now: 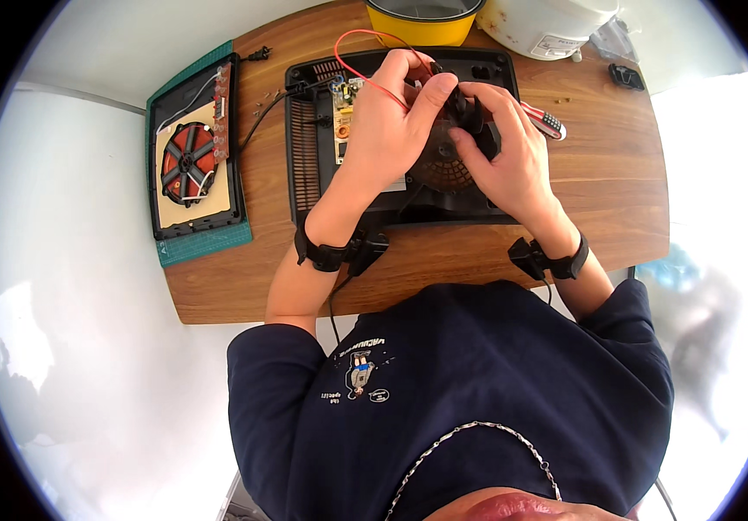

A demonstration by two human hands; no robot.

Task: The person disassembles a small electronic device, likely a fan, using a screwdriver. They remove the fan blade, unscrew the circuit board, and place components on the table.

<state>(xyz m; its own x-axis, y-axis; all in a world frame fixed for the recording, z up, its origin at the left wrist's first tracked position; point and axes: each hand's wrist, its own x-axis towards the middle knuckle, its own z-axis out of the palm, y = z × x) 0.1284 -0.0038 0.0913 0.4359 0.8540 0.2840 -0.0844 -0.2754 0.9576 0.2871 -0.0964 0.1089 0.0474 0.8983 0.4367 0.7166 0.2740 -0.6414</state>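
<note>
Both my hands are raised over an open black appliance housing at the far middle of the table. Between them is a small black fan, mostly covered by my fingers. My left hand grips its left side, thumb and fingers closed. Curled round the right side is my right hand. A thin red wire loops out from near my left fingers and passes behind that hand. Beneath the left hand, part of a circuit board shows inside the housing. A round grille lies under the fan.
A black panel with a red-and-black coil rests on a green mat at left. A red-and-white tool handle lies right of the housing. Behind stand a yellow container and a white pot.
</note>
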